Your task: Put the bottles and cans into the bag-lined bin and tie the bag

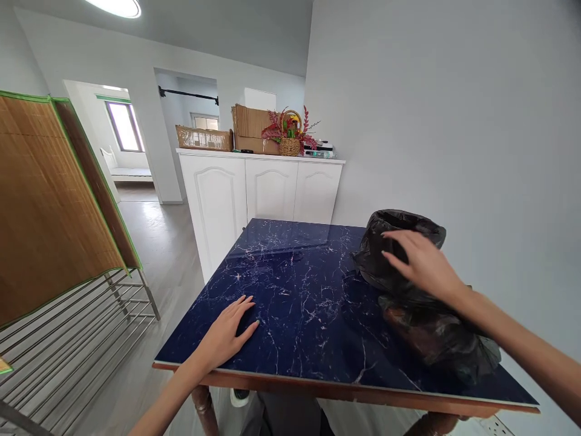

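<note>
My left hand (227, 330) lies flat near the front left of the dark blue, marble-patterned table (299, 303), fingers spread and holding nothing. Over at the right, a black plastic bag (374, 257) stands with its mouth open upward. My right hand (422, 261) is in front of that bag, thumb and fingers apart with nothing between them; whether it touches the plastic I cannot tell. Closer to me, below my right forearm, sits a second dark, thin plastic bag (438, 342). Something reddish-brown shows faintly through it, too unclear to name.
Beyond the table stands a white cabinet (272, 184) carrying cardboard boxes (204, 138) and a flower basket (289, 145). A metal rack (131, 297) with a bamboo mat (54, 206) is at the left. A grey wall (454, 121) borders the right side.
</note>
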`<state>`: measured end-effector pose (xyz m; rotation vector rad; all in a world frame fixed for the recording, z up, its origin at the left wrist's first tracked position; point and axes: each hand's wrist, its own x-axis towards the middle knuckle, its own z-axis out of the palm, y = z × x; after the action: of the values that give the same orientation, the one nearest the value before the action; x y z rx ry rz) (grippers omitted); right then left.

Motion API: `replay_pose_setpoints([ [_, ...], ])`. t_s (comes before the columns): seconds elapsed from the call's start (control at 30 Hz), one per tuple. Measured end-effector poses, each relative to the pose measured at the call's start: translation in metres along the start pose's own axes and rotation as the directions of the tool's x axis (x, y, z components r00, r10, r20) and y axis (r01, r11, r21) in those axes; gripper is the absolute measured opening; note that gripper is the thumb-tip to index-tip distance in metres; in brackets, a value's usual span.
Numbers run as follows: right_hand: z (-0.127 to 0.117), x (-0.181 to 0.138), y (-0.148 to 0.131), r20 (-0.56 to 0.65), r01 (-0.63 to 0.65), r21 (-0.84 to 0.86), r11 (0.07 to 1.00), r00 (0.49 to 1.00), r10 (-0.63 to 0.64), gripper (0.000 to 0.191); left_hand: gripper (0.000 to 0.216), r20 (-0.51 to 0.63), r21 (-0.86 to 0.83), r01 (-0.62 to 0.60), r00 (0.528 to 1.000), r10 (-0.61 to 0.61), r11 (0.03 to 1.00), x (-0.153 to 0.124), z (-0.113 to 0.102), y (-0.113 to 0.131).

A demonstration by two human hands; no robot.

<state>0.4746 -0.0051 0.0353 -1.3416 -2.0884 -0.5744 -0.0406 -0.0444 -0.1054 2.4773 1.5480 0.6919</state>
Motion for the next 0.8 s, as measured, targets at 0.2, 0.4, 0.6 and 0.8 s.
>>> replay_pose_setpoints([
  [0.2, 0.039, -0.066, -0.115, 0.238, -0.153, 0.530, 0.834, 0.971, 0.027, 0.024, 0.056, -0.013, 0.010, -0.010, 1.000, 0.010, 1.000, 0.001, 0.000, -0.001],
  [0.4, 0.103, -0.107, -0.154, 0.398, -0.520, 0.718, 0.462, 0.852, 0.341, 0.038, 0.059, -0.041, 0.092, 0.012, 0.999, -0.008, 0.996, -0.004, 0.011, -0.007],
  [0.6, 0.101, -0.113, -0.157, 0.407, -0.521, 0.699, 0.491, 0.853, 0.325, 0.041, 0.062, -0.047, 0.155, 0.063, 0.997, -0.056, 0.986, -0.005, 0.017, -0.007],
  [0.8, 0.102, -0.114, -0.156, 0.404, -0.530, 0.706, 0.470, 0.846, 0.347, 0.045, 0.059, -0.085, 0.120, 0.066, 0.995, -0.056, 0.991, -0.005, 0.016, -0.004],
])
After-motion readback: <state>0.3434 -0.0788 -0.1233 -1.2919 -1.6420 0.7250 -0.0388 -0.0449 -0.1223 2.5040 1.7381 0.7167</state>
